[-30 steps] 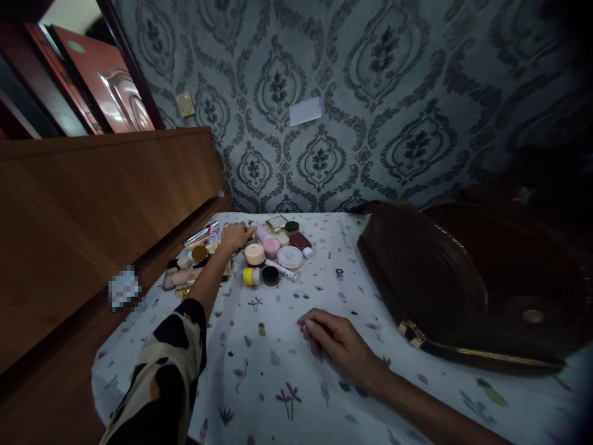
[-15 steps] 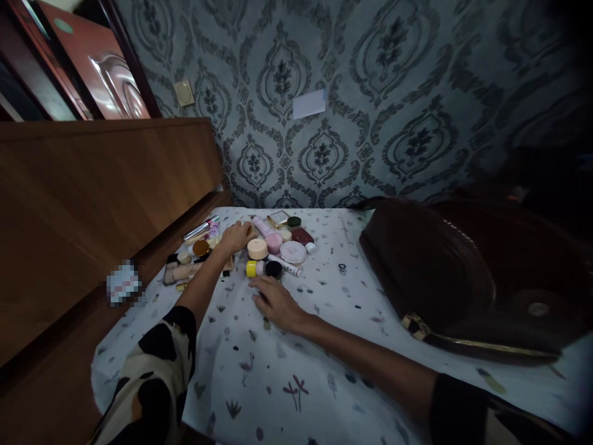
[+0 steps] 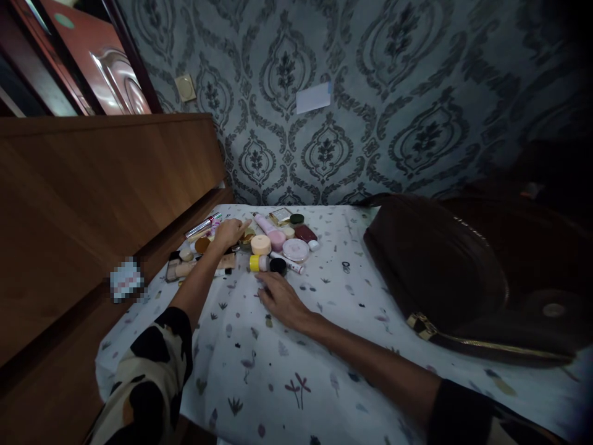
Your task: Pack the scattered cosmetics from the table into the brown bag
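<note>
My left hand (image 3: 229, 233) is over the left part of a spread of cosmetics, palm down, with a finger stretched out and nothing visibly held. Just right of it are a small gold-and-clear jar (image 3: 247, 238) and a peach round jar (image 3: 260, 245). My right hand (image 3: 282, 300) rests open on the cloth, fingers apart, close below a black-lidded jar (image 3: 278, 266) and a yellow-capped bottle (image 3: 257, 263). Behind these lie a pink tube (image 3: 264, 223), a pink jar (image 3: 277, 240), a clear round compact (image 3: 295, 250) and a dark red case (image 3: 305, 233).
A white printed cloth (image 3: 259, 389) covers the surface. At the right stands a large dark brown bag (image 3: 430, 266) with a gold zip. A wooden panel (image 3: 106, 185) borders the left side, and a patterned wall (image 3: 324, 148) rises behind. More makeup, including a flat palette (image 3: 173, 269), lies at left.
My left hand has drawn slightly left, and the gold-and-clear jar beside it now shows. My right hand stays about where it was. The whole view has shifted a little.
</note>
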A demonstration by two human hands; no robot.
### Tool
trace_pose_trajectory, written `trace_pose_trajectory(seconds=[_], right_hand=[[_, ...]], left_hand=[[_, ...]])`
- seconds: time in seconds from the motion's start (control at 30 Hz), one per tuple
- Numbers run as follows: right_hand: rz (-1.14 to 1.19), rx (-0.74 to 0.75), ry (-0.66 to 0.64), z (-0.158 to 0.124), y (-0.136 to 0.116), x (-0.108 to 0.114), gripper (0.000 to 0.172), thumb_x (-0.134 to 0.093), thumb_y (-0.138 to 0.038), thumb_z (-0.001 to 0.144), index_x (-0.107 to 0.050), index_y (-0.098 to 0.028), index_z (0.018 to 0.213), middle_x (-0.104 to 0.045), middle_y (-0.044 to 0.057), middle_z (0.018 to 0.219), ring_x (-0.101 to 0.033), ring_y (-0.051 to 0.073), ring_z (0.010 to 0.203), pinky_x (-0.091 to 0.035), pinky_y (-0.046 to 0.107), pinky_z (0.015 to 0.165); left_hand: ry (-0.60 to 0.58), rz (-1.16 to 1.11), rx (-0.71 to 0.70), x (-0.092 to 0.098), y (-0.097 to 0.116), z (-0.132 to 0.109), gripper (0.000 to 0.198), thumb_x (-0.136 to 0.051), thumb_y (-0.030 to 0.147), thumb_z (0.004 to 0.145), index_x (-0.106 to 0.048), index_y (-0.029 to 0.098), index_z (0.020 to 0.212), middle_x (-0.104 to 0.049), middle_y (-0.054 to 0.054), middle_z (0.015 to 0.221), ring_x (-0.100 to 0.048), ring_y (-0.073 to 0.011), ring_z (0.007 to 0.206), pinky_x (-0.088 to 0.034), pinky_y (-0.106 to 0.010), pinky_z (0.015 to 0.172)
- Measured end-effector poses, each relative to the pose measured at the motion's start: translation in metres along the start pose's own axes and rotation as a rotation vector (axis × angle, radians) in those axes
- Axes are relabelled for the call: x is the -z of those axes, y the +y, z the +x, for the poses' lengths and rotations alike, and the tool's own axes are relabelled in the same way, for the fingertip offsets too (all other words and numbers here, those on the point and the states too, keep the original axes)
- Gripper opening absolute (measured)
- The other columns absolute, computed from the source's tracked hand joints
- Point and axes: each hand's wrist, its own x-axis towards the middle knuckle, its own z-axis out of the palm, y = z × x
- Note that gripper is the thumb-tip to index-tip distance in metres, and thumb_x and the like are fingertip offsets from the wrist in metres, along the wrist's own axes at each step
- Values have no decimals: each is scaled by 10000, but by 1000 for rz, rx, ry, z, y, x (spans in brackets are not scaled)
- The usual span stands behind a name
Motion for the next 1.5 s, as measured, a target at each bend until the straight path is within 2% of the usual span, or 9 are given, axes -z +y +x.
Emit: trace_pose_trajectory(seconds=[0.2, 0.3, 0.4, 0.63, 0.77, 0.93, 1.07, 1.23, 1.5], right_hand=[[45, 35, 12, -5, 1, 7, 289, -513, -114, 884, -651, -136, 1137, -689, 144, 1173, -612, 255, 1142, -493, 440, 1006], [52, 60, 5, -12, -1, 14, 258, -503, -109, 887, -658, -145, 1091, -695, 135, 1150, -614, 250, 1129, -494, 431, 1001], [55, 86, 5, -20, -3, 21, 233, -492, -117, 901, -657, -154, 1062, -694, 128, 1115, -611, 243, 1097, -498, 420, 982], [51, 38, -8, -25, 0, 28, 253, -510, -110, 888, -650, -154, 1095, -692, 119, 1114, -603, 247, 1098, -492, 421, 978], [39, 55, -14, -24, 1, 27, 303, -501, -146, 906, -652, -156, 1169, -684, 132, 1175, -595, 259, 1154, -491, 438, 996], [-32, 114, -63, -23, 1, 26, 429, -524, -146, 893, -623, -180, 1309, -633, 139, 1317, -552, 274, 1242, -455, 476, 1059], [-96, 78, -80, -22, 0, 24, 495, -517, -122, 877, -585, -164, 1366, -596, 160, 1382, -536, 288, 1284, -457, 501, 1060], [-139, 30, -27, -24, 4, 21, 514, -522, -150, 886, -561, -171, 1399, -505, 170, 1492, -471, 289, 1385, -424, 509, 1114], [-139, 44, -19, -28, 6, 26, 454, -526, -161, 900, -598, -186, 1348, -548, 153, 1453, -505, 276, 1355, -443, 493, 1103]], left_hand=[[27, -30, -121, 2, 32, -3, 594, -242, 560, 1031, -683, 177, 1137, -694, -163, 1207, -607, -309, 1163, -445, -405, 977], [-48, -61, -257, -5, 60, -4, 466, -383, 534, 1006, -629, 229, 1258, -672, -106, 1287, -571, -299, 1237, -419, -403, 1033], [-149, -76, -338, -13, 77, -4, 494, -570, 506, 915, -572, 254, 1340, -638, -94, 1349, -579, -324, 1240, -436, -415, 1022], [-266, -110, -365, -15, 74, 1, 585, -656, 459, 840, -540, 254, 1376, -611, -93, 1366, -640, -315, 1159, -487, -345, 940], [-191, -150, -343, -17, 70, -12, 554, -616, 438, 884, -516, 245, 1393, -611, -110, 1337, -620, -333, 1180, -467, -385, 975], [-23, -290, -300, -22, 76, -26, 342, -579, 344, 909, -618, 220, 1226, -651, -101, 1247, -619, -303, 1153, -453, -393, 1008], [125, -486, -283, -24, 90, -24, 269, -460, 252, 959, -623, 180, 1161, -679, -89, 1204, -629, -226, 1127, -476, -327, 982], [228, -683, -269, -24, 100, -19, 289, -392, 323, 1007, -630, 159, 1004, -715, -69, 1026, -663, -182, 978, -509, -268, 865], [297, -804, -198, -16, 59, -48, 424, -276, 408, 1038, -629, 175, 1014, -700, -77, 1000, -642, -211, 985, -503, -319, 890]])
